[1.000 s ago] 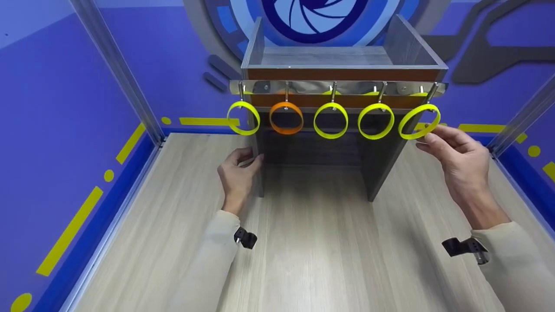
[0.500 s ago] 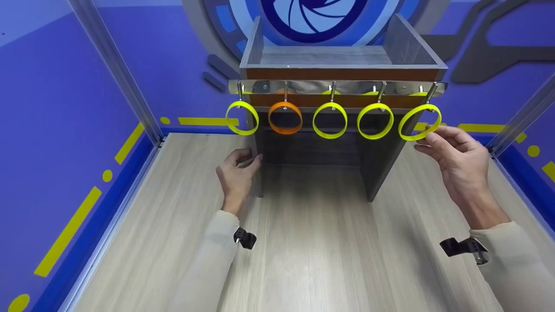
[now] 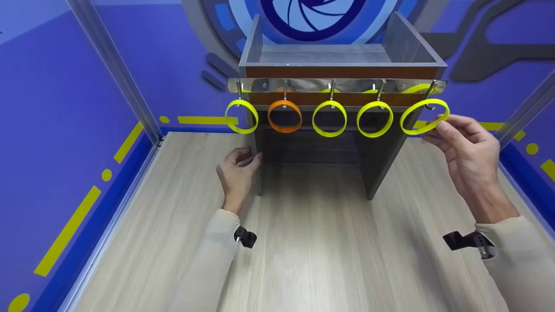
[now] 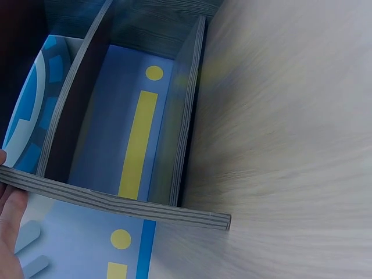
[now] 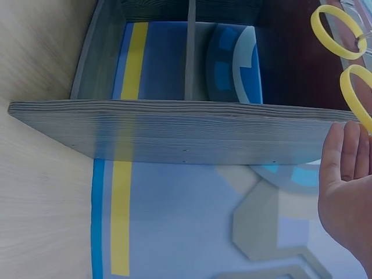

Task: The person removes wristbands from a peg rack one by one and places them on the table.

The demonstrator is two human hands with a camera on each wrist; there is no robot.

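Note:
My right hand (image 3: 472, 156) pinches the lower right edge of the rightmost yellow ring (image 3: 403, 121), which is tilted around the end of its metal hook (image 3: 430, 91). In the right wrist view that hand (image 5: 346, 186) shows at the right edge, below the yellow ring (image 5: 347, 93). My left hand (image 3: 237, 175) grips the left side panel (image 3: 259, 177) of a grey wooden shelf unit, thumb on the front edge. Along the metal rail (image 3: 303, 85) hang an orange ring (image 3: 271, 123) and several other yellow rings, among them one in the middle (image 3: 315, 123), each on its own hook.
The shelf unit has an open top compartment (image 3: 325, 54) and stands on a light wood-grain table (image 3: 303, 251). Blue-purple printed walls (image 3: 52, 108) enclose the table at the left, back and right. A metal post (image 3: 115, 73) rises at the left back corner.
My right hand has moved right and slightly up, pulling the rightmost ring's lower right edge with it, so the ring tilts more. My left hand stays on the panel.

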